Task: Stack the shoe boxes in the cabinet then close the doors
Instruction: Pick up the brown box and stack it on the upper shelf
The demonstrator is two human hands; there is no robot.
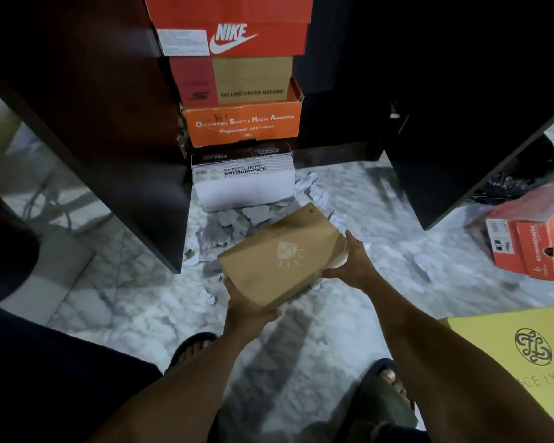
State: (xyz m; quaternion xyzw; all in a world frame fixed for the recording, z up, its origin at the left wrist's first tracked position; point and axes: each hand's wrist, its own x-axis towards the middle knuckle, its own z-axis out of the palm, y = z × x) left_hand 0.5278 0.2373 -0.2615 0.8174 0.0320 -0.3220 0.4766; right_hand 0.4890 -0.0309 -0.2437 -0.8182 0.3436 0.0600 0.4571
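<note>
I hold a plain brown shoe box with a pale emblem on its lid, tilted, above the marble floor in front of the cabinet. My left hand grips its near corner from below, and my right hand clasps its right end. Inside the dark cabinet a stack stands at the left: a white Skechers box at the bottom, an orange safety-shoe box, a brown and red box, and a red Nike box on top. Both cabinet doors, left and right, stand wide open.
Crumpled white paper litters the floor before the cabinet. A red box lies at the right beside a black bag. A yellow box sits at the lower right. My sandalled feet stand below my arms.
</note>
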